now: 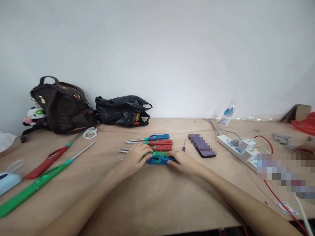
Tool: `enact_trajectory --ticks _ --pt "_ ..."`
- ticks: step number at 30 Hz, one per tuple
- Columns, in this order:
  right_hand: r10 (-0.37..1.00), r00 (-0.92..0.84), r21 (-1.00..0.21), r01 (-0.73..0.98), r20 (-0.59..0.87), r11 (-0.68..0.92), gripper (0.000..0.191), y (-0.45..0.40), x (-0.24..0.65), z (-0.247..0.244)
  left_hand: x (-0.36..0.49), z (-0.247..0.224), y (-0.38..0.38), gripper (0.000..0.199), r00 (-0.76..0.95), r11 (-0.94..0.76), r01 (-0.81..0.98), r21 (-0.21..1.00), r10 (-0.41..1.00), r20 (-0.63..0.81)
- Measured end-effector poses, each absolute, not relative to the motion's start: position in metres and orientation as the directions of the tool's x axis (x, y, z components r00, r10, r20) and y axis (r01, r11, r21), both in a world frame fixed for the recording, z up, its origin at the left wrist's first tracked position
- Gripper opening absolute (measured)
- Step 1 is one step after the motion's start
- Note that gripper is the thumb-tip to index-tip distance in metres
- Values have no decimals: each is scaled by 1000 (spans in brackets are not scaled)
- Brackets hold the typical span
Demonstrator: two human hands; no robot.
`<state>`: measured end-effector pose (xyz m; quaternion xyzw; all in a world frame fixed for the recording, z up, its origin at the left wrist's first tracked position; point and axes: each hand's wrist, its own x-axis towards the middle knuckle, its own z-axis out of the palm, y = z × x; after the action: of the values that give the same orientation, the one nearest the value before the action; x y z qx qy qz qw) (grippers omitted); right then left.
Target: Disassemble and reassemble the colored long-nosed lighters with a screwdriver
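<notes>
- Near blue lighter (159, 160), one: center, nearest of a row, lying crosswise between the hands.
- Right hand (185, 162): fingers closed about that lighter's right end.
- Left hand (136, 158): fingers bent at its left end; whether gripping, cannot tell.
- Green lighter (161, 153), one: just beyond.
- Red lighters (166, 142), two: farther, parallel.
- Far blue lighter (162, 136), one: far end of row.
- Phone (203, 147), one: right of row.

Table (142, 200). Along far edge: handbag (65, 109), plastic bag (118, 111), bottle (226, 114). Toward left edge: long red lighter (40, 167), long green lighter (36, 183). Middle: lighter row (162, 148). Toward right edge: power strip (232, 150).
</notes>
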<state>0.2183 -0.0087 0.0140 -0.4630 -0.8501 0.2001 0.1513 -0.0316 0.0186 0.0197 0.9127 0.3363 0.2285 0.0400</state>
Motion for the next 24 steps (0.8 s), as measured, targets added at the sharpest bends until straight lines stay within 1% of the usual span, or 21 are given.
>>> enact_trajectory --ticks 1,3,5,7,12,14,15,19,22,24 --pt "839 -537 -488 713 83 504 15 -9 218 13 -28 18 17 30 698 -788 531 313 616 366" --pt "828 -554 -494 697 89 520 14 -9 218 10 -23 14 15 24 695 -742 497 450 651 305" --pt "821 -565 -496 691 83 526 13 -9 218 9 -21 11 14 18 691 -671 507 540 692 211" --pt "816 -572 -500 685 82 530 15 -9 219 8 -21 10 15 12 685 -616 522 590 715 140" --pt "809 -582 -498 681 77 537 17 -10 220 10 -24 13 14 8 698 -571 516 638 712 72" --pt "811 -581 -485 690 72 538 22 -11 219 11 -23 14 13 4 693 -556 524 645 718 56" --pt "811 -581 -479 693 70 538 26 -12 219 12 -23 14 12 6 682 -547 532 646 729 54" --pt "810 -583 -460 703 65 543 47 -16 217 15 -22 16 10 27 640 -520 563 643 766 60" --pt "815 -578 -427 726 44 539 53 -18 216 15 -22 16 9 36 634 -527 560 639 769 79" --pt "814 -580 -401 738 34 543 52 -19 215 16 -22 16 9 42 629 -545 551 631 769 114"
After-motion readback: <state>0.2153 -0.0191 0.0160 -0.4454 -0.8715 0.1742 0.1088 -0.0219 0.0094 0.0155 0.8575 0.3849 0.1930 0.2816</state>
